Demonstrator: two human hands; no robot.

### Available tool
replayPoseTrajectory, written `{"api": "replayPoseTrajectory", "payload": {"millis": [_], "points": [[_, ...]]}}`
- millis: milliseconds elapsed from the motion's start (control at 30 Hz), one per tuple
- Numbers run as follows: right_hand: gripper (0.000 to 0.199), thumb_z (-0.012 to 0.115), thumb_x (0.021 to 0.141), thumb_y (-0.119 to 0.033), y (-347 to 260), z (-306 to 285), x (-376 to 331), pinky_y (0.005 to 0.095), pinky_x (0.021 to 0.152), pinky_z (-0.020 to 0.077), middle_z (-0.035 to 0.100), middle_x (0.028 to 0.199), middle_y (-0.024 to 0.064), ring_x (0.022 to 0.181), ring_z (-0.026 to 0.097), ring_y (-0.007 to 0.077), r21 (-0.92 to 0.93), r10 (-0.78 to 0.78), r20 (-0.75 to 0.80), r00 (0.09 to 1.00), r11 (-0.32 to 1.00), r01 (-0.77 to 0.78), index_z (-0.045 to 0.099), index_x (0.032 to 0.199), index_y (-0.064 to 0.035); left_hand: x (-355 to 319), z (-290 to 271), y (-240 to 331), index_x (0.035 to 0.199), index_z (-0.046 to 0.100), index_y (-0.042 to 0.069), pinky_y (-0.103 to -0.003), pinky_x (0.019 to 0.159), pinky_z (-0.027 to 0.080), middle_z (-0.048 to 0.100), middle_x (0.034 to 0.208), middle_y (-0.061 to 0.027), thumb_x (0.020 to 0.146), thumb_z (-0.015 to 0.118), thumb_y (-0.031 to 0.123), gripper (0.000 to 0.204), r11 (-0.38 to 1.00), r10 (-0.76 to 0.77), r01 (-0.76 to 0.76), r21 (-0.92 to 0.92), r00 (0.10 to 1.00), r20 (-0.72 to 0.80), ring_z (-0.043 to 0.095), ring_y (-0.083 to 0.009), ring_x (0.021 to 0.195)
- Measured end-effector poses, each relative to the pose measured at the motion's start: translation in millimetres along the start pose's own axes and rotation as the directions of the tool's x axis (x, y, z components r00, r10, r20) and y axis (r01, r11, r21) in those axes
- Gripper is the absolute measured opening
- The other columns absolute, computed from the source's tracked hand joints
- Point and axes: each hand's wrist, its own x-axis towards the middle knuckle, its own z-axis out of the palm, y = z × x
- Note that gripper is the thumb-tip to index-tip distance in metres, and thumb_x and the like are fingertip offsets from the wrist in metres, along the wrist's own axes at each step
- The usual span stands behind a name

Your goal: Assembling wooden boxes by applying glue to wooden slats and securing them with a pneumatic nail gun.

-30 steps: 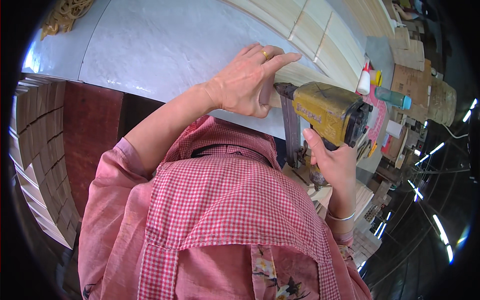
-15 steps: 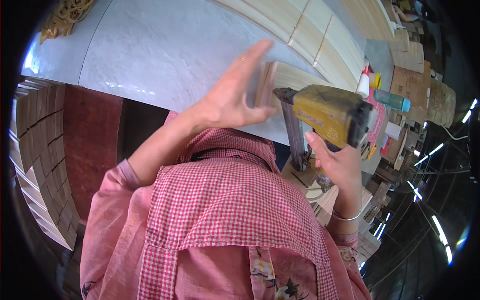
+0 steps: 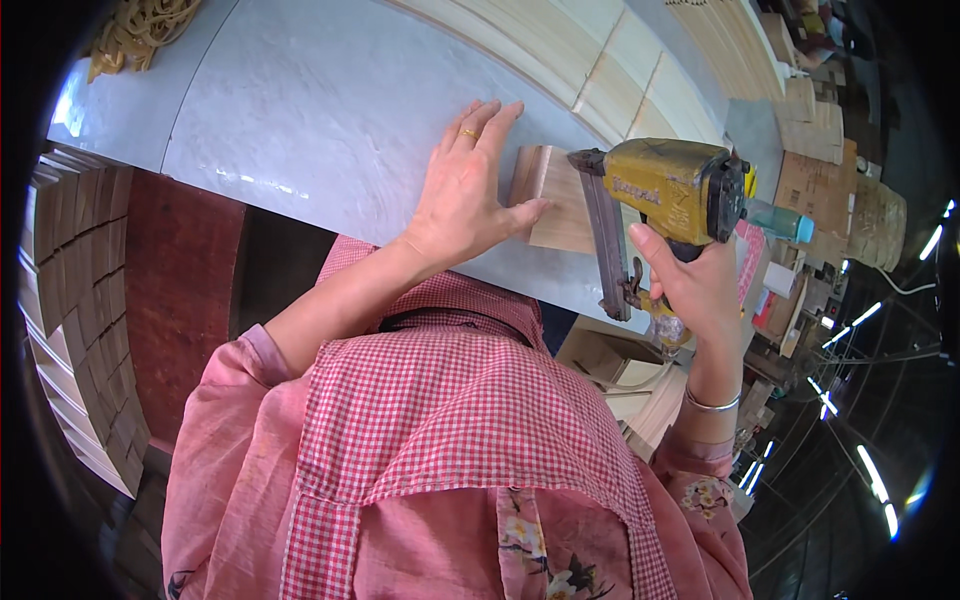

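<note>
My right hand [image 3: 692, 285] is wrapped round the handle of a yellow and black pneumatic nail gun [image 3: 665, 185], with its long dark magazine slanting down on the left. The gun's nose is over a small pale wooden piece, perhaps a box or stacked boards [image 3: 565, 195], and I cannot tell whether it touches. My left hand [image 3: 465, 190] is spread open above the table, beside the wood's left end. Its thumb reaches to the wood's near left corner. The gun hides the right part of the wood.
Rows of pale wooden panels [image 3: 560, 50] lie along the table's far side. Rubber bands [image 3: 140, 35] are heaped on the grey tabletop [image 3: 300, 110] at far left. Stacked wooden pieces [image 3: 85, 300] stand at left. A teal-capped bottle [image 3: 785, 220] is behind the gun; an air hose [image 3: 640, 380] hangs below.
The nail gun in my right hand has moved slightly up and to the right, its magazine now beside the wood. My left hand has stayed near the wood's left end, its fingers now more upright.
</note>
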Motion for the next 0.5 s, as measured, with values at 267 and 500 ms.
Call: {"api": "replayPoseTrajectory", "payload": {"millis": [267,500], "points": [[0.027,0.078,0.087,-0.011,-11.2,-13.1,14.2,0.0242,0.04,0.0384,0.066,0.069,0.0055,0.044,0.05,0.0116,-0.013,0.079,0.068,0.995,0.997,-0.079,0.066,0.106,0.0043,-0.1,-1.4,1.0,0.147,0.043,0.005,-0.05,0.118,0.034,0.043,0.15,-0.0239,0.069,0.086,0.026,0.092,1.0,-0.027,0.027,-0.013,1.0,0.013,0.035,-0.0414,0.144],[0.025,0.077,0.087,-0.01,5.9,-29.5,17.7,0.0241,0.04,0.0384,0.063,0.066,0.0046,0.043,0.049,0.0114,-0.042,-0.005,0.031,1.0,0.999,0.006,0.065,0.102,0.0046,4.5,-7.0,7.9,0.131,0.055,0.005,-0.05,0.118,0.032,0.046,0.147,-0.0226,0.071,0.085,0.026,0.07,1.0,0.018,-0.018,0.0,1.0,0.025,0.04,-0.0388,0.14]]}}
